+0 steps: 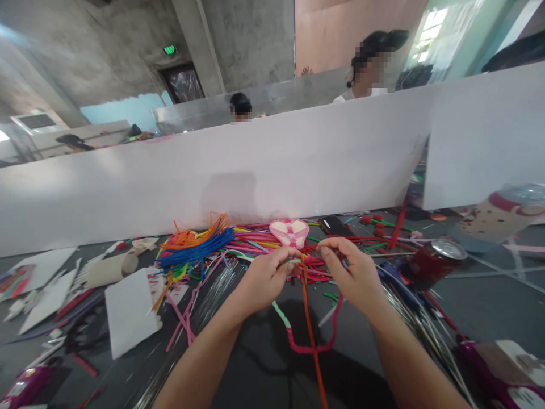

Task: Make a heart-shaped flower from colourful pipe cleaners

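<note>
My left hand (267, 279) is closed in a pinch on a pipe cleaner frame (301, 347), a bent loop wrapped in pink and mint green. Across from it, my right hand (352, 274) pinches the pink end of the same frame. An orange pipe cleaner (310, 324) hangs down between both hands and crosses the bottom of the loop. Fingers partly hide where the orange strand meets the frame. Just beyond the hands lies a pink and cream heart-shaped pipe cleaner piece (289, 232).
Blue pipe cleaners (198, 250) and orange ones are heaped left of centre. A cardboard tube (111, 270) and white card (133, 312) lie left. A drink can (438, 261), a spotted cup (496, 218) and a purple glue gun (489, 369) are right. A white partition (170, 187) stands behind; people sit beyond.
</note>
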Action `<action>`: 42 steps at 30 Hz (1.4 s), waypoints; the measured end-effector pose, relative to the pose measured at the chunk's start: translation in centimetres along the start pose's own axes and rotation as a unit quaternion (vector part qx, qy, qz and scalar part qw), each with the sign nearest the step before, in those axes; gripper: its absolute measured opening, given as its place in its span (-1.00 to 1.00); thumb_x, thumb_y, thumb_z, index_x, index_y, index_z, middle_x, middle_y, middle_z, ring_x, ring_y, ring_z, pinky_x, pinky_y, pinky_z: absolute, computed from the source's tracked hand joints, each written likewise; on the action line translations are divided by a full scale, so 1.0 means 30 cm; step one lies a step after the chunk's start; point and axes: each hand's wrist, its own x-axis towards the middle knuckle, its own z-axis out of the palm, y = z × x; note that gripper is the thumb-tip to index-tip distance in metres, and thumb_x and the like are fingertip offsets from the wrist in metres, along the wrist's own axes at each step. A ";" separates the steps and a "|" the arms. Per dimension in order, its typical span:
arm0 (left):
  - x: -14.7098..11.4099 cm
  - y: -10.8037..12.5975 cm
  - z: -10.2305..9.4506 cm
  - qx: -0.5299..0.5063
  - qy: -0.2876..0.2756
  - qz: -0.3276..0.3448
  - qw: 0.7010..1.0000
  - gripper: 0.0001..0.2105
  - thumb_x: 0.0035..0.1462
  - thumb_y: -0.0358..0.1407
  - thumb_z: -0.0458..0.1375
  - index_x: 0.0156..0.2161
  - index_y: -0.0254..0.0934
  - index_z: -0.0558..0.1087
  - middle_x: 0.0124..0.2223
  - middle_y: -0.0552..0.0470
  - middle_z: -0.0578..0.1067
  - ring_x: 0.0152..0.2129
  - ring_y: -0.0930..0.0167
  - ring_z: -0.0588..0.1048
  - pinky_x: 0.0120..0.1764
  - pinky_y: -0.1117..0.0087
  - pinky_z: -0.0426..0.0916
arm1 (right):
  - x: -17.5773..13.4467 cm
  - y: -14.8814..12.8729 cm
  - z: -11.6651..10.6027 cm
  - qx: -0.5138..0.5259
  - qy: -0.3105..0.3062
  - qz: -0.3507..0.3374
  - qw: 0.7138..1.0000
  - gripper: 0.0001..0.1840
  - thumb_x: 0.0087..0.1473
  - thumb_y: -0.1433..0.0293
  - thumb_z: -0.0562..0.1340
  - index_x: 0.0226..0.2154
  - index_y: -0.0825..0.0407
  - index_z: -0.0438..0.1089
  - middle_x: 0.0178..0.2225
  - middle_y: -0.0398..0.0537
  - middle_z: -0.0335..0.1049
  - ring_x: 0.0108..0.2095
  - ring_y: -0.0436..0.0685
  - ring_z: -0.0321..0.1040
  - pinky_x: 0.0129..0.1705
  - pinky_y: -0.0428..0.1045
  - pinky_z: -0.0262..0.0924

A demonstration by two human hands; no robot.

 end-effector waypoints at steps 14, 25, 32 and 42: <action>0.022 -0.062 0.003 -0.193 0.013 -0.047 0.980 -0.79 0.09 -0.27 0.08 -0.21 -0.33 0.46 -0.38 0.03 0.46 -0.42 0.43 0.38 -0.35 0.46 0.27 | 0.017 0.079 0.046 0.320 -0.334 0.118 0.878 -0.65 0.05 0.14 0.21 -0.42 0.12 0.38 -0.54 -0.15 0.34 -0.50 -0.03 0.27 -0.40 -0.11 0.18; 0.028 -0.098 0.011 -0.259 0.051 -0.059 0.963 -0.78 0.03 -0.18 0.14 -0.38 -0.34 0.42 -0.54 0.15 0.29 -0.59 0.52 0.23 -0.48 0.50 0.16 | 0.010 0.073 0.099 0.378 -0.260 0.200 0.866 -0.65 -0.01 0.12 0.26 -0.49 0.08 0.30 -0.67 -0.29 0.16 -0.66 -0.12 -0.01 -0.61 -0.18 -0.11; 0.040 -0.114 0.045 -0.327 0.069 -0.057 0.941 -0.78 0.02 -0.18 0.17 -0.37 -0.34 0.39 -0.53 0.16 0.30 -0.58 0.53 0.25 -0.45 0.49 0.18 | 0.000 0.052 0.100 0.303 -0.319 0.108 0.892 -0.64 0.03 0.10 0.19 -0.53 0.06 0.28 -0.60 -0.22 0.20 -0.57 -0.06 0.09 -0.53 -0.14 0.00; 0.036 -0.082 0.071 -0.385 -0.012 -0.074 0.920 -0.82 -0.02 -0.24 0.21 -0.39 -0.33 0.37 -0.56 0.13 0.37 -0.63 0.51 0.35 -0.46 0.46 0.21 | -0.002 0.035 0.123 0.255 -0.325 0.126 0.902 -0.63 0.06 0.08 0.15 -0.47 0.06 0.31 -0.59 -0.21 0.23 -0.60 -0.07 0.03 -0.58 -0.14 -0.07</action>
